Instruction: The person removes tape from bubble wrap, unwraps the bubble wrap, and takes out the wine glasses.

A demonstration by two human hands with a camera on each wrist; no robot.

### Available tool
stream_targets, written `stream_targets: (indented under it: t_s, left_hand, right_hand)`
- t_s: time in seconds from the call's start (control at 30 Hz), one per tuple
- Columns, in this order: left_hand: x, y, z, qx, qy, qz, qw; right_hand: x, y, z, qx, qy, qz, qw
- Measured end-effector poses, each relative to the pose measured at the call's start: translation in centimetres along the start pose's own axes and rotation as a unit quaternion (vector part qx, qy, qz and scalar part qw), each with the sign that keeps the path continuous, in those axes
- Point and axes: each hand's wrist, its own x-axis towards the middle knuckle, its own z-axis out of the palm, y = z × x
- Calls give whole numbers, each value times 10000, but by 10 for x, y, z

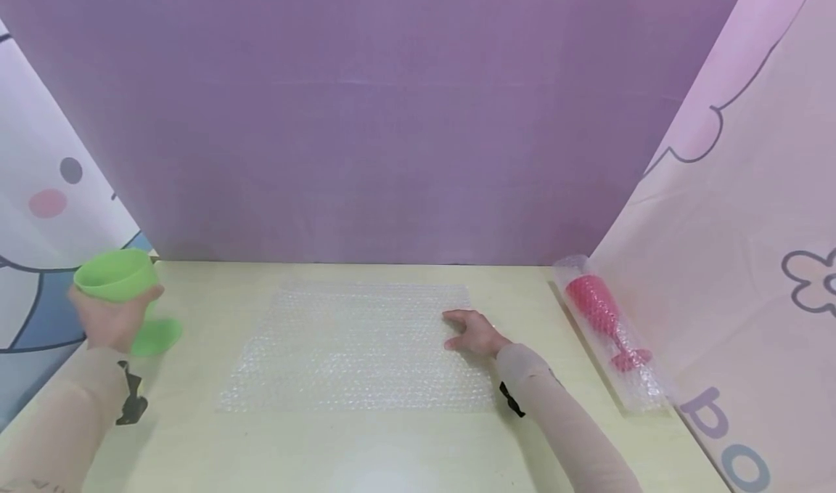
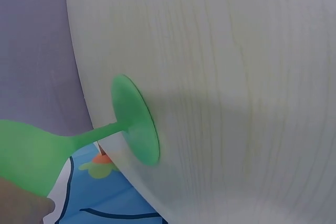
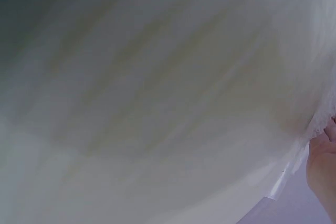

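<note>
At the table's left edge my left hand (image 1: 112, 319) grips the bowl of a bright green goblet (image 1: 117, 271), fingers and thumb around its sides. The left wrist view shows its thin stem (image 2: 97, 136) and round foot (image 2: 135, 121), the foot right at the tabletop. A sheet of clear bubble wrap (image 1: 353, 348) lies flat across the middle of the table. My right hand (image 1: 477, 335) rests on its right edge, fingers extended and thumb apart. In the right wrist view only part of that hand (image 3: 321, 174) shows beside the wrap's edge.
Along the right side lies a pinkish-red goblet (image 1: 594, 304) rolled in bubble wrap (image 1: 643, 388). A purple panel (image 1: 392, 152) stands behind the pale wooden table (image 1: 294, 449). Printed panels rise on the left (image 1: 39, 137) and right (image 1: 738, 210).
</note>
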Motion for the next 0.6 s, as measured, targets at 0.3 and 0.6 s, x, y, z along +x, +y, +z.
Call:
stream_targets:
  t_s: [0.3,0.6]
  left_hand:
    - [-2,-1,-1,-25,18,16,10000]
    - [-17,-14,6,484,-110,300,9983]
  right_hand:
    - [0,0,0,29,-50,-71,10000]
    - [1,3,-1,-82,-108,-4,9999]
